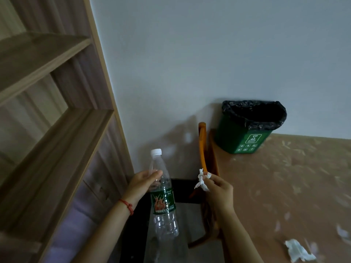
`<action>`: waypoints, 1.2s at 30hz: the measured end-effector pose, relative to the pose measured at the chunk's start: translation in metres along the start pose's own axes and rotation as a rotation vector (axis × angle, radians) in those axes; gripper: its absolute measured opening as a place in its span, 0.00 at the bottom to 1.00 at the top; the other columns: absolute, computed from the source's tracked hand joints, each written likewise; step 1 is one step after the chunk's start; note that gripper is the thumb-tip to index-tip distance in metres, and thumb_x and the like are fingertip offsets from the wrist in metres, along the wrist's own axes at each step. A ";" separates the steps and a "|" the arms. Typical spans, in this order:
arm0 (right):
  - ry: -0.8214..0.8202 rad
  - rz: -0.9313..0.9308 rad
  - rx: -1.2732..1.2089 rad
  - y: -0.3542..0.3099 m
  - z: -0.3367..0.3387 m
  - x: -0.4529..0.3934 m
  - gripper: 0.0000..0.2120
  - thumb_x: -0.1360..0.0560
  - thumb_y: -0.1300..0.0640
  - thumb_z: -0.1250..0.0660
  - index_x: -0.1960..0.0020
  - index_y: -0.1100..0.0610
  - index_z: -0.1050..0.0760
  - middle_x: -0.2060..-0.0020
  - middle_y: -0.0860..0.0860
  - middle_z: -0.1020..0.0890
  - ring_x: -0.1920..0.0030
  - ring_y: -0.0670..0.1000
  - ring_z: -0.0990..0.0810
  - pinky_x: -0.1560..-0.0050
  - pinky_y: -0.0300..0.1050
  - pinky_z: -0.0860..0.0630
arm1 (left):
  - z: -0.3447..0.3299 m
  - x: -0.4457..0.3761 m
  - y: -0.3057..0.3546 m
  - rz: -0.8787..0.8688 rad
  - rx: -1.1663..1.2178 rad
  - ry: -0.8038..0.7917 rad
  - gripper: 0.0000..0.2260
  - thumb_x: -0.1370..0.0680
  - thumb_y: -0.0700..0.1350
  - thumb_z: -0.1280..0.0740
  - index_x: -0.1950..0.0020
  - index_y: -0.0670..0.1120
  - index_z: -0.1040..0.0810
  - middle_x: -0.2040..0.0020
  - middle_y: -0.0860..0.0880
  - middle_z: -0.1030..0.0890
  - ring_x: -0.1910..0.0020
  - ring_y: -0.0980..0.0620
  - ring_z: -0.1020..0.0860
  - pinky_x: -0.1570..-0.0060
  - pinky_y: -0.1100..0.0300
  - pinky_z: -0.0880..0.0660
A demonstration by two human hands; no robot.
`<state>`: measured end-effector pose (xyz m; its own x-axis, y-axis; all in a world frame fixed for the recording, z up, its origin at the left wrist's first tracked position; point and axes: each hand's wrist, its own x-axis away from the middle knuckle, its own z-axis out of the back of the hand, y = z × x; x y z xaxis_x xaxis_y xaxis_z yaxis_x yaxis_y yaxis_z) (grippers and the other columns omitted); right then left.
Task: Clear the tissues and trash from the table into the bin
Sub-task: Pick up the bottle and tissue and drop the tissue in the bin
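Wooden shelving point(47, 103) fills the left half of the frame, slanting from upper left down to lower left. Grey-white wall point(209, 54) takes the upper centre and right. Brown patterned surface point(275, 186) covers the right and lower right, its top blurred. Green bin point(241, 137) with a black liner sits on the far corner of the surface against the wall, right of centre, mouth open. Orange wooden chair back point(202, 149) rises just left of the surface edge, beside the bin.

Clear plastic bottle point(163, 196) with a green label and white cap stands upright in lower centre, held off the surface; looks empty. Left hand point(142, 184) grips the bottle's upper body, fingers and thumb curled round it, above the label. Red string bracelet point(127, 205) on that wrist.

Right hand point(218, 188), lower centre right of the bottle, pinches a small crumpled white tissue point(202, 180) between thumb and fingertips, over the surface's left edge, well short of the bin. Another crumpled tissue point(298, 250) lies on the surface at lower right, untouched. Smaller white scrap point(342, 232) near the right edge, too blurred to identify.
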<state>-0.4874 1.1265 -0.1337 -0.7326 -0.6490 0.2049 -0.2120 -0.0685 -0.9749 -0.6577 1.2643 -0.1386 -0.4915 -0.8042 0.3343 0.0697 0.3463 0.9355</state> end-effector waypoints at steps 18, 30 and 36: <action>0.182 -0.001 0.060 -0.035 -0.062 -0.129 0.06 0.29 0.63 0.29 0.61 0.54 0.16 0.64 0.53 0.16 0.59 0.54 0.18 0.51 0.52 0.22 | -0.014 -0.174 0.073 0.037 -0.045 -0.177 0.15 0.35 0.51 0.26 0.57 0.43 0.19 0.68 0.50 0.16 0.67 0.54 0.18 0.56 0.55 0.21; 0.332 0.009 -0.030 -0.057 -0.002 -0.164 0.07 0.28 0.63 0.30 0.61 0.53 0.18 0.67 0.49 0.17 0.66 0.46 0.19 0.64 0.34 0.23 | -0.104 -0.219 0.099 0.034 -0.148 -0.348 0.07 0.25 0.44 0.35 0.54 0.41 0.22 0.59 0.42 0.19 0.69 0.55 0.19 0.66 0.66 0.21; 0.448 0.011 -0.002 -0.061 0.026 -0.172 0.08 0.29 0.62 0.29 0.63 0.51 0.16 0.59 0.68 0.20 0.62 0.51 0.22 0.57 0.47 0.24 | -0.148 -0.227 0.104 0.049 -0.177 -0.486 0.11 0.27 0.48 0.32 0.51 0.41 0.20 0.55 0.41 0.18 0.61 0.49 0.19 0.59 0.61 0.21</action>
<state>-0.3318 1.2224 -0.1113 -0.9427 -0.2572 0.2125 -0.2034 -0.0618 -0.9771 -0.4106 1.4116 -0.1006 -0.8274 -0.4576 0.3256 0.2275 0.2568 0.9393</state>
